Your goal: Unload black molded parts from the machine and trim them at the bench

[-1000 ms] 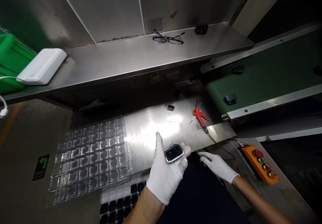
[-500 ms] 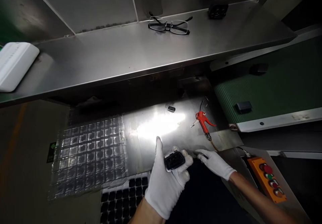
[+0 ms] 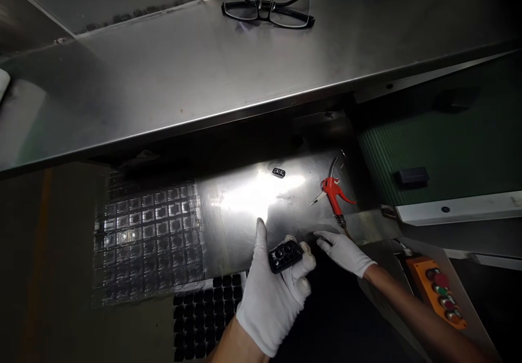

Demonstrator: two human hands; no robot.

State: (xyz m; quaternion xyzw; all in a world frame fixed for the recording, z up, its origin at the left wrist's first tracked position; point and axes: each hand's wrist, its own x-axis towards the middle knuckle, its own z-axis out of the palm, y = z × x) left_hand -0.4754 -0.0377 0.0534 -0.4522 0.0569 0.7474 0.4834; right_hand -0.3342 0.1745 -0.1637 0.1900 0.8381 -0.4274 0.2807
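My left hand (image 3: pixel 274 292), in a white glove, holds a small black rectangular part (image 3: pixel 285 256) with rounded corners and several round recesses on its upper face. The thumb points away, apart from the part, while the other fingers curl beneath and beside it. To the right, my gloved right hand (image 3: pixel 345 252) is closed near the front edge of the metal bench (image 3: pixel 240 243). A small dark thing shows at its fingers, too little of it to name. Farther back on the bench lies a small black piece (image 3: pixel 279 172) with rounded ends.
A red air blow gun (image 3: pixel 333 194) lies right on the bench. Clear plastic trays (image 3: pixel 155 232) are at left, with black pieces in rows (image 3: pixel 204 314) below. Glasses (image 3: pixel 267 9) rest on the shelf (image 3: pixel 163 80). A green conveyor (image 3: pixel 457 151) carries dark blocks; an orange button box (image 3: pixel 436 292) stands below.
The view has moved closer to the shelf. The black part in my left hand showed a smooth dark face with a pale rim; now its round recesses show. My right hand has shifted slightly.
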